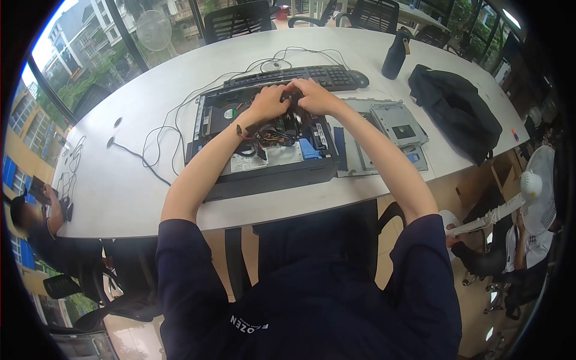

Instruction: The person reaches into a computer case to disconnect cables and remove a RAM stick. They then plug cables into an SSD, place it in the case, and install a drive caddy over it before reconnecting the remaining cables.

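An opened desktop computer case (pixel 270 187) lies flat on the table in front of me, its inside facing up. My left hand (pixel 270 103) reaches into its far part, fingers bent downward. Beside it, almost touching, my right hand (pixel 315 98) is closed with fingertips curled inward at the same spot. What the fingertips grip is hidden by the hands and dark parts. Nearer to me are bundled cables (pixel 275 138), a silver drive with a white label (pixel 248 162) and a blue plastic latch (pixel 309 149).
Behind the case lie a black keyboard (pixel 324 76) and a mouse (pixel 360 78). Metal panels (pixel 399 123) rest at the right, near a dark bottle (pixel 395 57) and black fabric (pixel 456 108). Loose cables (pixel 159 141) cross the left side. Other people sit at both sides.
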A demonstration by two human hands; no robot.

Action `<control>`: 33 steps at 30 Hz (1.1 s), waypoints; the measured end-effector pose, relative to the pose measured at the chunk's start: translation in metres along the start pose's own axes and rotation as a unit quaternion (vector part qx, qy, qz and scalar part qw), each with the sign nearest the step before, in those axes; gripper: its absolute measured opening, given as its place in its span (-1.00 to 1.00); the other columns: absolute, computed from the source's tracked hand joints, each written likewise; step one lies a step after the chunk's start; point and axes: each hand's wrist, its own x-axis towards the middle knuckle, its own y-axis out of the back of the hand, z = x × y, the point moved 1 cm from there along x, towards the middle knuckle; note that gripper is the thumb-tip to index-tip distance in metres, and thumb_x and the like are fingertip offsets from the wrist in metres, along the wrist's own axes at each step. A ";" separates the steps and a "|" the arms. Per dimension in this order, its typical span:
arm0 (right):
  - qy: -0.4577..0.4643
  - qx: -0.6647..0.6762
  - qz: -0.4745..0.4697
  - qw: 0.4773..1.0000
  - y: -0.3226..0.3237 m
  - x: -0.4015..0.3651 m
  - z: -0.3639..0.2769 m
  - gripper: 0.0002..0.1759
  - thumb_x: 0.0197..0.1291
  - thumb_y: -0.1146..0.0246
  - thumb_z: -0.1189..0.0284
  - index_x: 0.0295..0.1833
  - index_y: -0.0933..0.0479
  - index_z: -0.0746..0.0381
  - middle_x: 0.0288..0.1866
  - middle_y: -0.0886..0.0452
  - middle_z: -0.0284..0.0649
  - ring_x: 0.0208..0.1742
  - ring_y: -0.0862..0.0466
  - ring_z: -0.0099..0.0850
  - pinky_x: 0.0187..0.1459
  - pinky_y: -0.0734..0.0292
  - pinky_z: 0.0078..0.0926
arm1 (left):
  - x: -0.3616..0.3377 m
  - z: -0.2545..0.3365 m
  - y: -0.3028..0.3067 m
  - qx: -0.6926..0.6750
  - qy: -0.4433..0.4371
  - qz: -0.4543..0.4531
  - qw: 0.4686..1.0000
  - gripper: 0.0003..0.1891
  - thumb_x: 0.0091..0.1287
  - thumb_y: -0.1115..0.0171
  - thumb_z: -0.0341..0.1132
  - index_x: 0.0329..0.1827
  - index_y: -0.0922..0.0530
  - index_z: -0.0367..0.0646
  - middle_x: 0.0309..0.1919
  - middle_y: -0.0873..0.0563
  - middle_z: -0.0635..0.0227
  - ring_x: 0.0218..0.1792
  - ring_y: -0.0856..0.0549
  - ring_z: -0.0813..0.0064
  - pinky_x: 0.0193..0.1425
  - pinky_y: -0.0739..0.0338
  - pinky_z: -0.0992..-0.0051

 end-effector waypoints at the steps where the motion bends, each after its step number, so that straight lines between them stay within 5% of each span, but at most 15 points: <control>1: -0.004 0.004 -0.001 1.000 0.001 0.001 -0.001 -0.48 0.01 -0.05 0.62 0.17 -0.51 0.21 0.19 -0.63 -0.12 0.34 -0.53 -0.18 0.58 0.21 0.05 | 0.001 0.000 0.002 -0.013 0.020 -0.023 0.999 -0.55 0.29 -0.20 -0.26 0.24 -0.55 -0.18 0.03 -0.72 0.03 0.06 -0.68 -0.05 0.18 -0.53 0.17; 5: -0.012 0.013 0.002 1.000 0.003 -0.002 -0.004 -0.49 0.03 -0.05 0.60 0.17 -0.51 0.20 0.18 -0.64 -0.13 0.32 -0.54 -0.20 0.58 0.23 0.07 | 0.002 -0.002 -0.001 -0.048 0.026 -0.030 0.998 -0.57 0.30 -0.21 -0.28 0.22 -0.54 -0.21 0.05 -0.72 0.05 0.06 -0.71 0.01 0.17 -0.55 0.23; 8: -0.011 0.018 0.012 1.000 0.002 -0.001 -0.003 -0.53 0.07 -0.06 0.58 0.14 -0.54 0.20 0.13 -0.66 -0.15 0.29 -0.57 -0.21 0.57 0.22 0.10 | 0.001 0.005 0.006 -0.096 0.046 -0.016 0.994 -0.62 0.28 -0.28 -0.34 0.13 -0.52 -0.27 0.00 -0.73 0.08 0.00 -0.75 0.25 0.12 -0.57 0.36; 15: -0.010 0.027 0.019 0.999 0.000 0.000 -0.001 -0.58 0.08 -0.10 0.57 0.11 -0.55 0.20 0.12 -0.67 -0.16 0.26 -0.58 -0.21 0.57 0.23 0.10 | 0.001 0.013 0.012 -0.063 0.070 -0.022 0.995 -0.64 0.26 -0.30 -0.35 0.10 -0.54 -0.23 -0.03 -0.76 0.14 -0.02 -0.76 0.31 0.10 -0.60 0.37; 18: -0.035 0.011 -0.016 0.999 0.002 0.000 -0.003 -0.39 -0.06 -0.03 0.67 0.21 -0.50 0.19 0.25 -0.61 -0.15 0.42 -0.46 -0.21 0.62 0.36 0.10 | 0.002 0.009 0.011 -0.070 0.074 -0.018 0.995 -0.63 0.24 -0.32 -0.33 0.10 -0.55 -0.21 -0.07 -0.77 0.16 -0.03 -0.77 0.31 0.09 -0.60 0.38; 20: 0.007 0.006 0.027 1.000 0.000 -0.004 -0.005 -0.60 0.05 -0.10 0.60 0.05 -0.57 0.24 0.09 -0.67 -0.08 0.21 -0.59 -0.12 0.54 0.07 0.04 | 0.002 -0.001 0.004 -0.122 0.047 -0.001 0.991 -0.62 0.23 -0.33 -0.30 0.09 -0.55 -0.21 -0.08 -0.79 0.17 -0.03 -0.78 0.30 0.07 -0.60 0.39; 24: 0.018 -0.036 0.058 0.998 -0.004 -0.008 -0.010 -0.65 0.03 -0.10 0.62 -0.02 -0.59 0.27 0.05 -0.67 -0.05 0.18 -0.58 -0.06 0.51 -0.04 -0.01 | -0.008 0.017 0.012 -0.092 0.057 0.006 0.994 -0.61 0.24 -0.33 -0.25 0.09 -0.55 -0.19 -0.07 -0.78 0.18 -0.03 -0.77 0.30 0.08 -0.59 0.38; 27: -0.010 -0.058 0.046 0.997 -0.003 -0.009 -0.015 -0.58 0.03 -0.06 0.66 0.04 -0.57 0.24 0.09 -0.67 -0.06 0.26 -0.56 -0.09 0.59 0.07 0.02 | -0.010 0.022 0.015 -0.084 0.056 0.016 0.995 -0.61 0.25 -0.33 -0.22 0.09 -0.55 -0.18 -0.06 -0.76 0.18 -0.03 -0.75 0.32 0.10 -0.59 0.38; 33: 0.010 -0.047 0.101 0.994 -0.004 -0.013 -0.020 -0.77 0.07 -0.15 0.58 -0.14 -0.61 0.27 -0.09 -0.70 -0.07 0.07 -0.62 -0.05 0.46 -0.15 0.06 | -0.007 0.022 0.014 -0.041 0.046 -0.006 0.998 -0.64 0.21 -0.34 -0.26 0.02 -0.53 -0.21 -0.15 -0.74 0.14 -0.12 -0.74 0.23 -0.01 -0.58 0.34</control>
